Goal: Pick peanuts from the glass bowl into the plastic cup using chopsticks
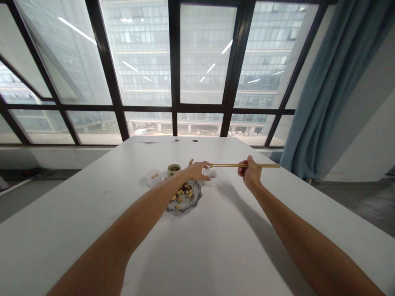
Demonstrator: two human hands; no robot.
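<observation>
My right hand (250,172) is closed around a pair of wooden chopsticks (228,165), held level and pointing left. At their tips sits a small pale piece (211,165), perhaps a nut. My left hand (198,170) reaches forward with fingers and thumb apart, close to those tips. Just beyond it is a small white cup (212,181), partly covered by the fingers. Under my left forearm stands a clear glass bowl (197,196) with nut-like pieces inside, partly hidden by that arm.
All this stands on a long white table (191,255). Left of the bowl are a white cup (153,181) with pale pieces and a round container (173,167) with dark contents. Papers (151,139) and small dark discs (195,141) lie at the far edge, before the windows. A blue curtain (321,94) hangs right.
</observation>
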